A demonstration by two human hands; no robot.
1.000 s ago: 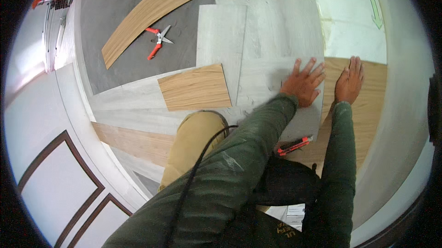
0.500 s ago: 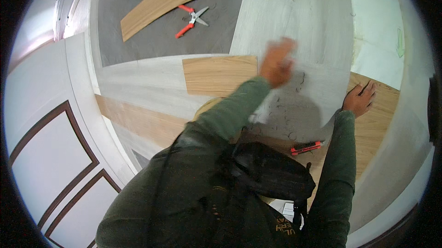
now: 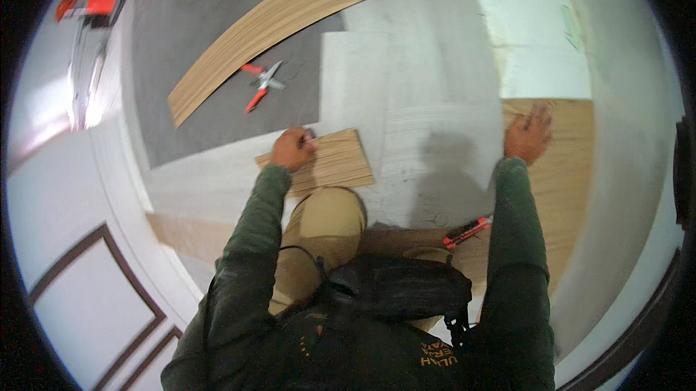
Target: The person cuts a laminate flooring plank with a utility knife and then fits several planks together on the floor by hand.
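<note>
My left hand [image 3: 292, 149] is closed at the left part of a short wood-look plank [image 3: 337, 159]. A small dark bit shows by its fingertips, too blurred to name. My right hand [image 3: 529, 135] lies flat, fingers stretched out, on the wood-look flooring strip [image 3: 558, 188] along the right wall. A red and black utility knife [image 3: 467, 232] rests on the floor left of my right forearm. Farther off, snips with red handles [image 3: 264, 85] lie opened on dark grey flooring, beside a long wood-look plank [image 3: 283, 25].
Pale grey planks [image 3: 406, 72] cover the middle of the floor. White sheeting [image 3: 544, 57] lies beyond the strip on the right. At the left stand a white panelled door [image 3: 94, 304] and, farther up, an orange-red object [image 3: 101, 1]. My knee [image 3: 332, 213] is close to the short plank.
My left hand has swung from the middle floor leftward to the short plank, which now lies tilted. My right hand stays on the strip. The whole view has shifted.
</note>
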